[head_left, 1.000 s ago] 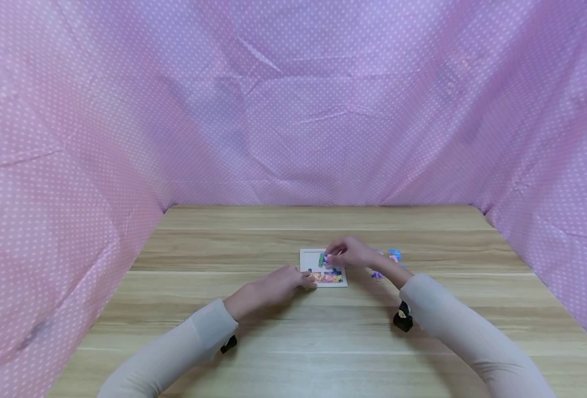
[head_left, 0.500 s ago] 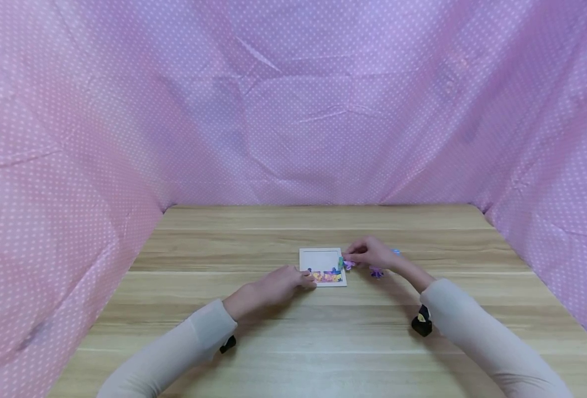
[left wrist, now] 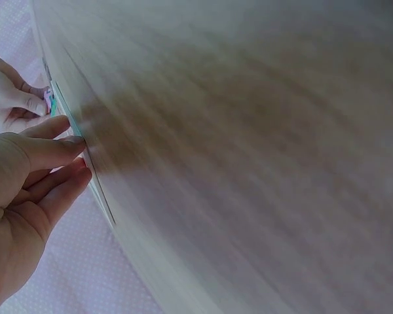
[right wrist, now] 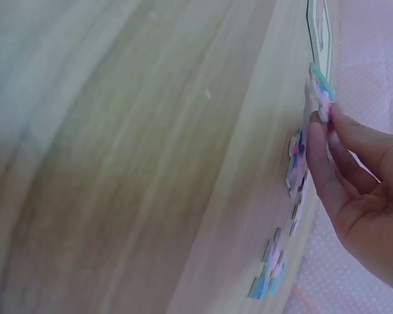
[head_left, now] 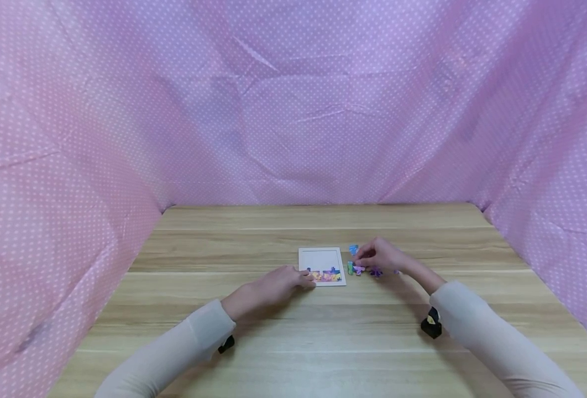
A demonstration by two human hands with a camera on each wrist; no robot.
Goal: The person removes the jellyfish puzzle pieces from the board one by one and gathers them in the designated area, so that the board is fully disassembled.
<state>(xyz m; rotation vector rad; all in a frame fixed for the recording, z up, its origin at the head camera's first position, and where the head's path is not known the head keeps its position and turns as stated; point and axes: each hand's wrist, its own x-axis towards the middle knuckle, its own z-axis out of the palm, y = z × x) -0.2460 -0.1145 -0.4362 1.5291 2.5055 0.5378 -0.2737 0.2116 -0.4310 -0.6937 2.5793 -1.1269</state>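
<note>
A white-framed puzzle tray (head_left: 319, 258) lies on the table, its near part filled with colourful jigsaw pieces (head_left: 325, 275). My left hand (head_left: 284, 282) rests at the tray's near left corner, fingertips touching its edge; in the left wrist view the fingers of that hand (left wrist: 33, 183) reach out fairly straight. Right of the tray, my right hand (head_left: 380, 257) pinches a pink and green puzzle piece (right wrist: 322, 95) between thumb and fingers, low over the table. Close to that hand lie a purple piece (head_left: 376, 272) and a blue piece (head_left: 354, 249).
Further loose pieces (right wrist: 270, 268) lie on the wooden table (head_left: 293, 354) beyond the right hand in the right wrist view. Pink dotted cloth (head_left: 293, 110) hangs behind the table and along both sides. Small dark devices (head_left: 431, 323) sit under the wrists.
My right hand has drawn the pink and green piece out from over the tray to its right side. A blue piece now shows beside that hand. The left hand stays in place.
</note>
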